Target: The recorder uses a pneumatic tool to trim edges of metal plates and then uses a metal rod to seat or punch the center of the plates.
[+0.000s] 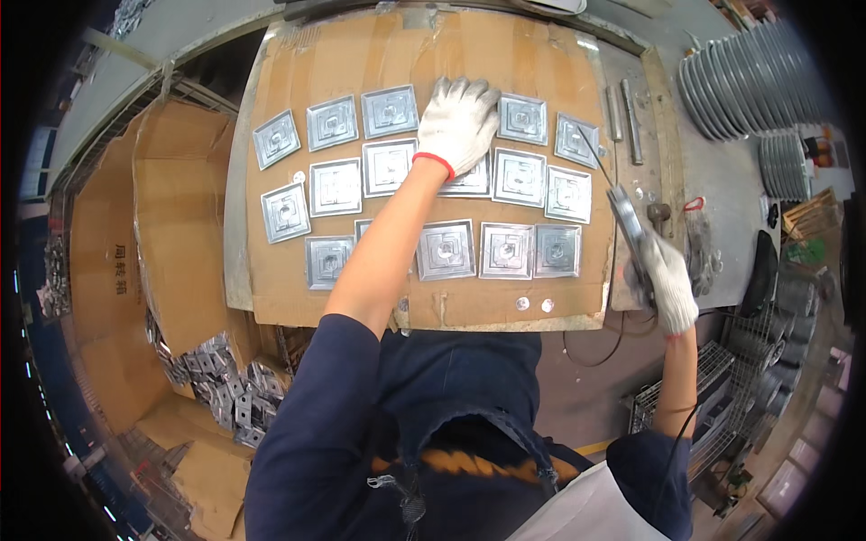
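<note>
Square silvery metal plates with raised rims, such as one at the front (446, 250), lie in rows on the cardboard-covered table. My left hand (460, 122), in a white glove with a red cuff, lies palm down in the back row, fingers stretched forward. What is under the palm is hidden. Off the table's right edge, my right hand (669, 281), also gloved, is closed round a grey metal hand tool (629, 216). From the tool a thin rod points toward the back-right plate (575, 141). My left forearm partly covers a front-row plate.
Left of the table stands a large cardboard box (185, 207) with many small metal parts (230, 383) below. Metal bars (631, 122) lie beside the table's right edge. Stacked grey discs (749, 79) stand at the far right, above wire baskets (762, 379).
</note>
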A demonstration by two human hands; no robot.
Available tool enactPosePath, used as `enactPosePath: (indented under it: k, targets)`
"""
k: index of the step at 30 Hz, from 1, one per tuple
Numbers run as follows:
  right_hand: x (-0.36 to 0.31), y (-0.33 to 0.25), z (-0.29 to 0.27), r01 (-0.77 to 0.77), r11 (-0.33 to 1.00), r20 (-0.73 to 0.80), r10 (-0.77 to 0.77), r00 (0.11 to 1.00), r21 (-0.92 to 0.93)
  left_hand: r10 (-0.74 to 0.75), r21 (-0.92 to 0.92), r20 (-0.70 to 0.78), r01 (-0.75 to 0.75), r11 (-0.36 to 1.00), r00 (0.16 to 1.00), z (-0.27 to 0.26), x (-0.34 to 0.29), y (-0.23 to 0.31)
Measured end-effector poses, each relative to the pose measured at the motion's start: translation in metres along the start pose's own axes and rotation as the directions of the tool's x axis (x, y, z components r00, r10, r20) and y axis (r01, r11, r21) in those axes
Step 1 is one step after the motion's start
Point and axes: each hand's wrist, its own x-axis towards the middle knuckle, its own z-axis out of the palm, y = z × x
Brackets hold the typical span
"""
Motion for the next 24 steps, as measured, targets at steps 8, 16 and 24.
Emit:
enactPosePath:
  k: [8,16,24]
  targets:
    - [-0.057,-0.004,0.069,-0.196,0.565,0.385,-0.237,0.892,0.801,-0.051,0.001,0.013,0.051,0.999,0.999,0.004,0.006,-0.005]
    - [0.067,-0.094,0.119,0.219,0.936,0.188,-0.276,0.943,0.277,-0.18,0.003,0.062,0.18,0.984,0.982,-0.053,0.0,-0.035]
    - [0.113,-0.066,0.109,0.343,0.855,0.118,-0.323,0.939,-0.389,-0.211,0.096,0.155,0.197,0.976,0.965,-0.04,-0.027,-0.05]
